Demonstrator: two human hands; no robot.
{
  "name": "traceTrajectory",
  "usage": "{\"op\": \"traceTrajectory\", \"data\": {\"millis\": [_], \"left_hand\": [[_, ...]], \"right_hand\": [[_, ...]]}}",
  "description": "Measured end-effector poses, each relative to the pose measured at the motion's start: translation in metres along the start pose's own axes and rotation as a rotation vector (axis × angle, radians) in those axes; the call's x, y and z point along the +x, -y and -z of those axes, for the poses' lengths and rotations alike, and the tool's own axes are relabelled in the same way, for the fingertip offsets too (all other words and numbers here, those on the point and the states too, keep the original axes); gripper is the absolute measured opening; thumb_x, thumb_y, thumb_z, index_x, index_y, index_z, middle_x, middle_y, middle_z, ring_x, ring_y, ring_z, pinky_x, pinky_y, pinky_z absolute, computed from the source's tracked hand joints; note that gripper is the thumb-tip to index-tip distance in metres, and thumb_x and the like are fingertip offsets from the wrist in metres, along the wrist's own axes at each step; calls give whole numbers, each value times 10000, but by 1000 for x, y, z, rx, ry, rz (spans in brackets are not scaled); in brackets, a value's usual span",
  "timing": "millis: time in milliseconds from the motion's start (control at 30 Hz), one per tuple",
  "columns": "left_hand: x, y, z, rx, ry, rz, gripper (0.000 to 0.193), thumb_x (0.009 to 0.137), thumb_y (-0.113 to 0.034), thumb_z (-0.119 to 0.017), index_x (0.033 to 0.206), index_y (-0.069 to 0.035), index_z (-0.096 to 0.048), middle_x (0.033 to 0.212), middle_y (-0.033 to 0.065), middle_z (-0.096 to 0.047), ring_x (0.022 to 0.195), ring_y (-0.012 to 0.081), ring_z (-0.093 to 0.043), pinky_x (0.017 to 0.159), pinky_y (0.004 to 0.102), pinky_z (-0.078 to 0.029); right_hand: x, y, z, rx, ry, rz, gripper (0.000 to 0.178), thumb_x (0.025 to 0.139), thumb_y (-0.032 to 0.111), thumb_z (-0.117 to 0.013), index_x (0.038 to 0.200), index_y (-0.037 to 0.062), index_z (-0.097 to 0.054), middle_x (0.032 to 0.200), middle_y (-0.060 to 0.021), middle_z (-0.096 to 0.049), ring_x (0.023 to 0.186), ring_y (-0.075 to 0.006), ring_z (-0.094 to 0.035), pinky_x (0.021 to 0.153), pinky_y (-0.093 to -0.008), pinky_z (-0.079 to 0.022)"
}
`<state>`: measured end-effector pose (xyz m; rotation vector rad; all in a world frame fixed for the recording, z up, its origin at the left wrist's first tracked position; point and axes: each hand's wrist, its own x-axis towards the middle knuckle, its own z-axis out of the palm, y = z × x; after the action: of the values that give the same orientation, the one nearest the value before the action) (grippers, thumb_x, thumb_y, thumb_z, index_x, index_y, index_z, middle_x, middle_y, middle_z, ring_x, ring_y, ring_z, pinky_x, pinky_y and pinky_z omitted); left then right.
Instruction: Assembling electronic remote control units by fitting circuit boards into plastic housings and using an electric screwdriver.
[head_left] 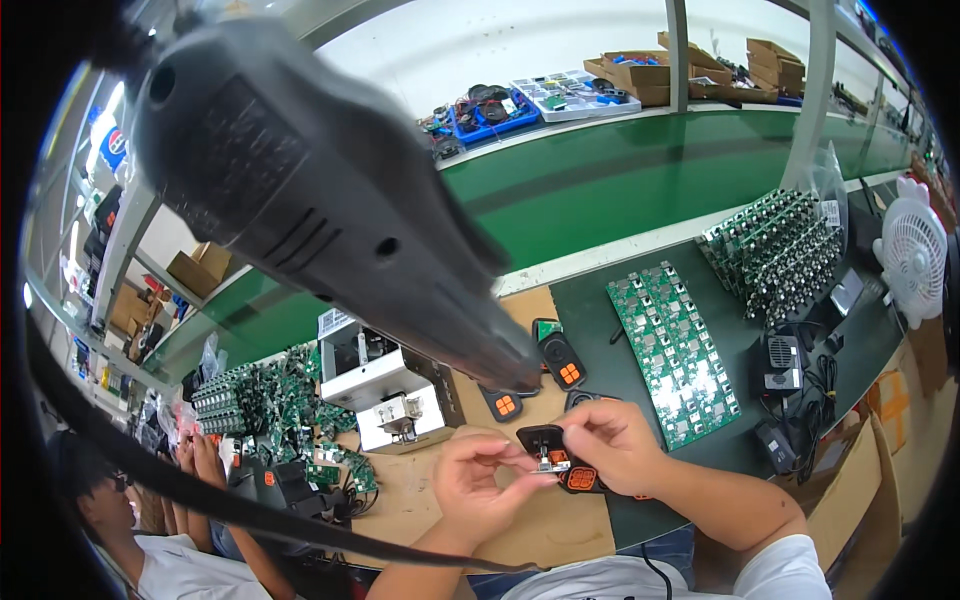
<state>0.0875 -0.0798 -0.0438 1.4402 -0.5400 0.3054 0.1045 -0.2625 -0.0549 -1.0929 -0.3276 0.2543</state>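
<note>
Between both hands, just above the cardboard mat, is a small black plastic shell (540,437) with a small circuit board (552,464) against its lower side. My left hand (478,487) pinches the board's edge between thumb and fingers. The fingers of my right hand (622,450) are closed on the shell's right side. Under the right fingers lies a black shell with an orange button pad (580,480), partly covered. Beyond the hands are black remote controls with orange buttons, one at the left (505,404) and another farther back (562,362).
A large grey handheld-type tool (330,190) looms over the upper left. White boxes (400,420) stand left of my hands, beside heaped circuit boards (290,400). Board panels (672,355), a black power adapter (782,362) and a white fan (912,255) are right. A co-worker (120,530) sits left.
</note>
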Motion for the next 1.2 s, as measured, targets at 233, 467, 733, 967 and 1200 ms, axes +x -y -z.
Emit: {"op": "traceTrajectory", "data": {"millis": [233, 467, 733, 967, 1200], "left_hand": [[-7, -3, 4, -14, -53, -21, 491, 678, 102, -780, 1012, 0, -436, 826, 122, -582, 760, 154, -629, 678, 277, -562], [7, -2, 11, 152, -26, -73, 430, 633, -62, -848, 996, 9, -629, 920, 115, -612, 796, 213, -603, 715, 334, -500], [-5, -10, 11, 48, 84, -90, 361, 577, -43, -880, 875, -4, -679, 766, 82, -605, 646, 167, -575, 571, 272, -455], [8, -7, 8, 50, -8, 239, 342, 619, -99, -870, 845, 2, -635, 801, 63, -578, 713, 138, -535, 617, 243, -414], [125, -109, 6, 36, -527, -436, 757, 718, -365, -815, 1201, 19, -377, 1091, 121, -549, 980, 172, -590, 893, 322, -486]], "right_hand": [[2, 16, -4, -259, 190, 200, 248, 834, 105, -699, 1027, -32, -623, 995, -123, -662, 910, -170, -657, 780, -283, -543], [8, 14, -1, -543, 235, 479, 315, 769, 132, -772, 1006, -2, -614, 1008, -167, -643, 925, -240, -653, 798, -311, -522], [-6, 12, -7, -644, 170, 557, 262, 782, 131, -761, 969, 19, -615, 879, -129, -660, 769, -210, -665, 655, -278, -515], [-7, -1, -19, -279, -32, 258, 164, 868, 79, -660, 960, 28, -533, 873, -76, -627, 737, -115, -604, 623, -235, -472], [10, -10, -7, 36, -187, -197, 183, 1011, 270, -423, 1026, 88, -422, 939, -45, -571, 765, -85, -575, 653, -257, -498]]}}
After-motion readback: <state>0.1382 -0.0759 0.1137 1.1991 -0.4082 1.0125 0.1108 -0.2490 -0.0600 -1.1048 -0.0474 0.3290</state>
